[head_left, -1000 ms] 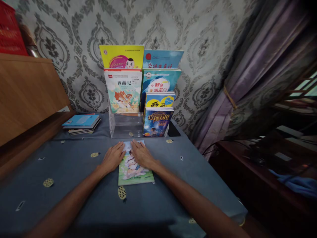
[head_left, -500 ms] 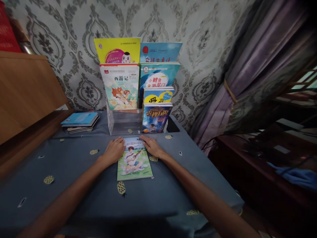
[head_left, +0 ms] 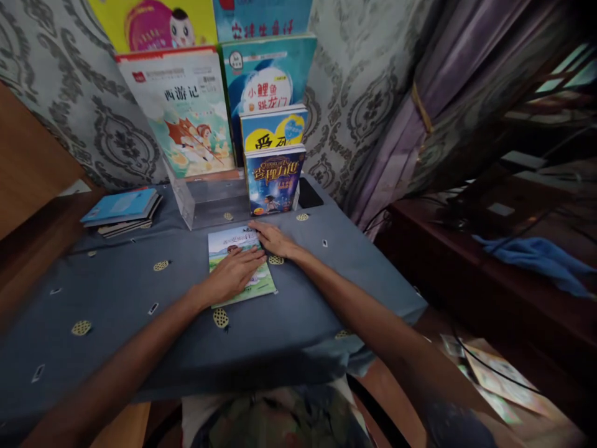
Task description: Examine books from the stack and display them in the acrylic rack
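A thin green picture book (head_left: 228,241) lies flat on the blue-grey tablecloth (head_left: 140,311), just in front of a clear plastic display rack (head_left: 209,202). My left hand (head_left: 234,275) rests flat on the middle of its cover, fingers stretched out. My right hand (head_left: 274,239) lies at the book's upper right corner, fingers extended and touching its edge. The rack holds several upright children's books, with a dark blue one (head_left: 271,180) lowest on the right and a white one (head_left: 184,112) on the left. The rack's lower left slot is vacant.
A small stack of thin books with a blue cover (head_left: 121,210) lies at the back left. A dark phone (head_left: 309,193) sits right of the rack. A wooden headboard (head_left: 23,168) stands left, curtains (head_left: 457,99) right. Papers (head_left: 494,379) lie on the floor.
My left hand slid from the book's left edge onto its cover. My right hand stayed at the upper right corner. The view dropped lower and closer, so the rack fills the top.
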Motion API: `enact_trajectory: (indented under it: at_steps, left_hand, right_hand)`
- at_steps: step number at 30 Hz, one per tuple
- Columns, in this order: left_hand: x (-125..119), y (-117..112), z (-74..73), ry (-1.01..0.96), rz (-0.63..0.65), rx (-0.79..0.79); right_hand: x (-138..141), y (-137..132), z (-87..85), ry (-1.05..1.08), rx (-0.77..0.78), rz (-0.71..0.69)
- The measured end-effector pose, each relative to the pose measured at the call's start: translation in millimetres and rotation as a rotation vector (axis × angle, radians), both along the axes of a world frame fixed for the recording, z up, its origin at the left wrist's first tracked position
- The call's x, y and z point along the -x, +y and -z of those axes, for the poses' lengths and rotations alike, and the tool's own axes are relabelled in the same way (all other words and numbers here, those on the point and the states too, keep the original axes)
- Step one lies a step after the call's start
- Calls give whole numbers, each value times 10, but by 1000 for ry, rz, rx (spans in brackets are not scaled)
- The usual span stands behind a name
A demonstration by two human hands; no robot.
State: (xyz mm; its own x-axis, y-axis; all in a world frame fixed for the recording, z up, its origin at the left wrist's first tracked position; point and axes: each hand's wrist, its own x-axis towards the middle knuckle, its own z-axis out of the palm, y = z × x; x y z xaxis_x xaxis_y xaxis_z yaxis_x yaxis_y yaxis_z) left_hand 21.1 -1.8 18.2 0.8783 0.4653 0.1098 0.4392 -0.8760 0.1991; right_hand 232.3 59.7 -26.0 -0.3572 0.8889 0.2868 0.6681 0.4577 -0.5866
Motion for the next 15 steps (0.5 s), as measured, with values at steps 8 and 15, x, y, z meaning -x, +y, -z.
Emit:
enact_trajectory:
  at_steps: [8, 15]
  left_hand:
    - [107, -408, -9, -52, 106, 26]
    - [-19, -416, -184, -70, 86, -6]
  right_hand:
    - [16, -40, 7, -17, -31, 24]
    - [21, -66, -76, -15, -60, 38]
